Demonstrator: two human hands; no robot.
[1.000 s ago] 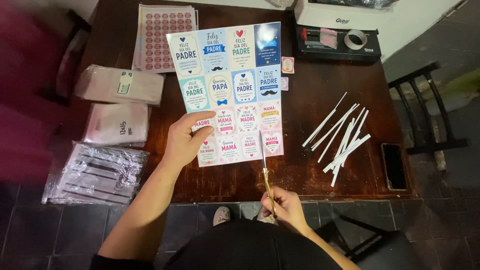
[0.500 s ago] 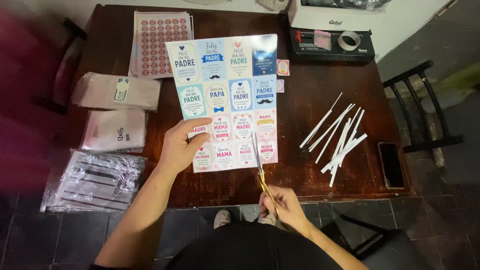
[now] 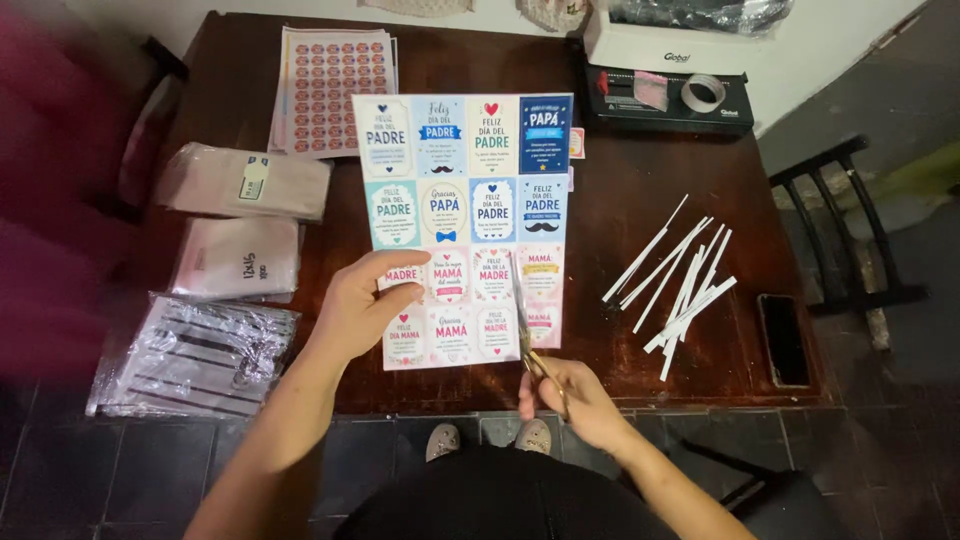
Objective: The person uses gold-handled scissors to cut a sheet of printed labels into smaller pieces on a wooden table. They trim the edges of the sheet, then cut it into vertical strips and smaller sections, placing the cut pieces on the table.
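My left hand [image 3: 362, 300] pinches the lower left part of a printed sheet of label cards [image 3: 470, 190], with blue cards in its upper rows and pink ones in its lower rows. The sheet is held above a dark wooden table [image 3: 640, 180]. My right hand [image 3: 570, 392] grips gold-handled scissors [image 3: 528, 345] at the table's near edge. Their blades reach into the sheet's bottom edge, between the two rightmost columns of pink cards.
White paper strips [image 3: 680, 280] lie scattered at the right, beside a dark phone [image 3: 783, 338]. A sheet of round red stickers [image 3: 330, 85] lies at the back left. Clear bag packs [image 3: 245, 185] and a striped pack [image 3: 200, 355] sit left. A tape dispenser [image 3: 690, 95] stands at the back.
The scissor blades have advanced farther up into the sheet between the right columns. My left hand keeps its hold on the sheet.
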